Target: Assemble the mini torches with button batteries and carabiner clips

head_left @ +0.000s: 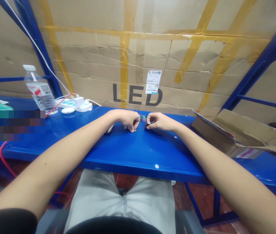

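Note:
My left hand (pixel 129 119) is bent down to the blue tabletop (pixel 125 151), thumb and finger pinched together at the surface. Small bits show at its fingertips, too small to name. Between thumb and fingers, my right hand (pixel 161 121) grips a small dark cylinder with a pale round end (pixel 149 123), held just above the table. Behind and between both hands lies a bundle of shiny, multicoloured thin pieces (pixel 143 118). Partly covered by my left wrist are some slim dark and light pieces (pixel 110 129).
An open cardboard box (pixel 211 138) stands at the right. At the left are a water bottle (pixel 39 91), a white power strip with a plugged-in charger (pixel 79 104) and a red cable (pixel 3 156). A large taped carton (pixel 99 65) walls off the back.

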Available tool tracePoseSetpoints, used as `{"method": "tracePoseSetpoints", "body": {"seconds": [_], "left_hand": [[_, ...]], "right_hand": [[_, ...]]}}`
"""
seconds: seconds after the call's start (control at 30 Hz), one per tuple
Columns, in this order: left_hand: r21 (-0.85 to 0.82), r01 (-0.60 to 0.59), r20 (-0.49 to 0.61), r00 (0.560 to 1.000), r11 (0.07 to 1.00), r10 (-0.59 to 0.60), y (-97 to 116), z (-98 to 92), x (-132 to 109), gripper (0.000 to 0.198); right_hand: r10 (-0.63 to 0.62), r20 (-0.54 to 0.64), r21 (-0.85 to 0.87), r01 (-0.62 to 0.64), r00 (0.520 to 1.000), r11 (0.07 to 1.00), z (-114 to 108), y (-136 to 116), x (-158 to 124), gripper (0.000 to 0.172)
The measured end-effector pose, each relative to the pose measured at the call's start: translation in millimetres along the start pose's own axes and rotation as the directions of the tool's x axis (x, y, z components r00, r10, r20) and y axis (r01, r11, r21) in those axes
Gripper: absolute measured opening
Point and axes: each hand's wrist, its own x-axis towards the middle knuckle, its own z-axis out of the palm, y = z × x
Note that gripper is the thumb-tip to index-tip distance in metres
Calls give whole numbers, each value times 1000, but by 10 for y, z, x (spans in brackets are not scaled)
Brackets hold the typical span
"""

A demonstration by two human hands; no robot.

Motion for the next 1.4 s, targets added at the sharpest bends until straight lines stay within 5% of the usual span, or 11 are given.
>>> {"method": "tracePoseSetpoints", "body": {"seconds": [0.1,0.37,0.5,0.6,0.77,1.4], "left_hand": [[-17,-3,-5,1000,1000,3,9,-3,-2,34],[3,-55,-109,992,998,55,45,19,-22,18],[2,-225,-444,873,974,203,105,25,-22,20],[56,-320,-535,790,946,299,160,52,-4,19],[137,-366,-539,752,921,379,193,114,40,15],[215,-408,-526,717,887,457,194,186,117,15]], "right_hand": [[-6,-7,-12,6,1000,1000,8,6,-2,23],[-8,-14,-23,8,1000,1000,19,35,3,20],[-22,-15,19,22,1000,1000,19,82,23,20],[-50,-13,65,51,999,997,19,125,40,23],[-71,-25,114,73,997,991,26,142,43,25],[-101,-25,149,103,995,983,34,148,64,23]]}}
